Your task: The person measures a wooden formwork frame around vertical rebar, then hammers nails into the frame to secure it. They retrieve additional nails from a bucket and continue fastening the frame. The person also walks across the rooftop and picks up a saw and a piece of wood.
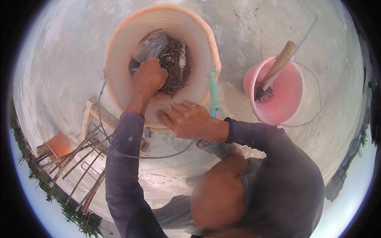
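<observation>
the orange bucket fills the upper centre of the frame. the right hand lies flat on its near rim, fingers together. the left hand is deepest in, fingers curled into the nail pile lying just right of them; what they pinch is hidden.

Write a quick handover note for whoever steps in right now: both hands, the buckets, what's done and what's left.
Left hand: down inside the orange bucket, closed on the pile of nails.
Right hand: resting on that bucket's near rim, steadying it.
Pink bucket: to the right on the concrete, a wooden-handled tool standing in it.
Done: nothing visibly out of the bucket yet.
Left: bring the handful out.
</observation>
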A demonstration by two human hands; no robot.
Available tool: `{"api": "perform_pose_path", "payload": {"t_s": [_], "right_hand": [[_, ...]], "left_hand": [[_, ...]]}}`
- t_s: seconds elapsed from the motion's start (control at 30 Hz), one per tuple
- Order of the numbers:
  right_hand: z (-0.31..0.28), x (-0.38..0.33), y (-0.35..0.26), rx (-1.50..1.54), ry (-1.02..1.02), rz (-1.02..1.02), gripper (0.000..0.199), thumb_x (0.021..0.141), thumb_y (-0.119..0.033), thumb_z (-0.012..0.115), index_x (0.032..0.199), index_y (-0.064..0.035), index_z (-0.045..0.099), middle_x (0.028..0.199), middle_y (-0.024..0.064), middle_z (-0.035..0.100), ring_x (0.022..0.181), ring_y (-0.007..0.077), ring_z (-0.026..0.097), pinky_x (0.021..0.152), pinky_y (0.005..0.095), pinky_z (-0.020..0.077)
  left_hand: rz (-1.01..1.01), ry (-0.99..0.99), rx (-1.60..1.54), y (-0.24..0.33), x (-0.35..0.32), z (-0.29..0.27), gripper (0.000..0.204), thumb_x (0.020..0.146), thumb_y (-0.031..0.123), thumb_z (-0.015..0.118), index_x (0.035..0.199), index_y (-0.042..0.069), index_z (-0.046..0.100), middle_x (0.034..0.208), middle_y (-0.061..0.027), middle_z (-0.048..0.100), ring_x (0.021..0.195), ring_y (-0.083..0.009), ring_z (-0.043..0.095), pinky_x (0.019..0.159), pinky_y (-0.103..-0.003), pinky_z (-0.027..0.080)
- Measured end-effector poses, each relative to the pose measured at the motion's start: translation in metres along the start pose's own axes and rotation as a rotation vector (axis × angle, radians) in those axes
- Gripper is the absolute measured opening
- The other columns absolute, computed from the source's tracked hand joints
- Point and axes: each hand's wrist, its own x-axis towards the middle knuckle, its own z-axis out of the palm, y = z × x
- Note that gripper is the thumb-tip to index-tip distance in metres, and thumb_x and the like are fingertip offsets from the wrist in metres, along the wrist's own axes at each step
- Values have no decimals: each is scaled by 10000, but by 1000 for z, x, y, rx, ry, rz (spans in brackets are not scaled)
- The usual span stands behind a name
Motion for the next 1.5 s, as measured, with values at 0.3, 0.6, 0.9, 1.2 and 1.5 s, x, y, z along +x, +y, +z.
{"api": "perform_pose_path", "payload": {"t_s": [0.3, 0.6, 0.9, 1.2, 1.5], "right_hand": [[-4, 0, 3, 3, -5, -40, 376, 744, -202, 649, 1084, -51, 706, 974, 33, 684, 822, 140, 640, 649, 263, 480], [-5, -1, 2, -42, -19, -54, 373, 745, -199, 649, 1079, -44, 708, 960, 24, 683, 795, 136, 640, 634, 260, 470], [-3, 0, 4, 71, 82, -70, 425, 668, -140, 677, 1033, 76, 689, 854, 140, 659, 786, 228, 639, 571, 343, 519], [-2, 2, 5, 77, 106, -55, 404, 672, -147, 674, 1018, 61, 697, 834, 117, 660, 766, 214, 637, 566, 318, 505], [-5, 4, 3, -16, 52, -29, 354, 732, -197, 639, 1048, -62, 727, 939, 35, 674, 770, 141, 633, 612, 262, 472]], "left_hand": [[-33, 13, -52, 4, -9, 25, 396, 861, 220, 613, 1167, -16, 702, 1142, -274, 687, 1145, -425, 637, 1005, -463, 492], [-7, -256, -308, -36, 15, 16, 464, 833, 218, 706, 1227, -27, 678, 1190, -284, 669, 1171, -385, 636, 1016, -409, 478], [95, -345, -133, -26, -10, -14, 389, 810, 196, 745, 1178, 71, 732, 1098, -236, 709, 1075, -356, 680, 960, -421, 501], [264, -37, -116, -30, -34, -26, 225, 863, 228, 728, 982, 42, 773, 870, -209, 714, 844, -363, 698, 835, -409, 524], [-226, -133, -716, -11, -3, -53, 282, 970, 291, 678, 1023, 21, 744, 711, -27, 623, 662, -90, 581, 612, -253, 482]]}}
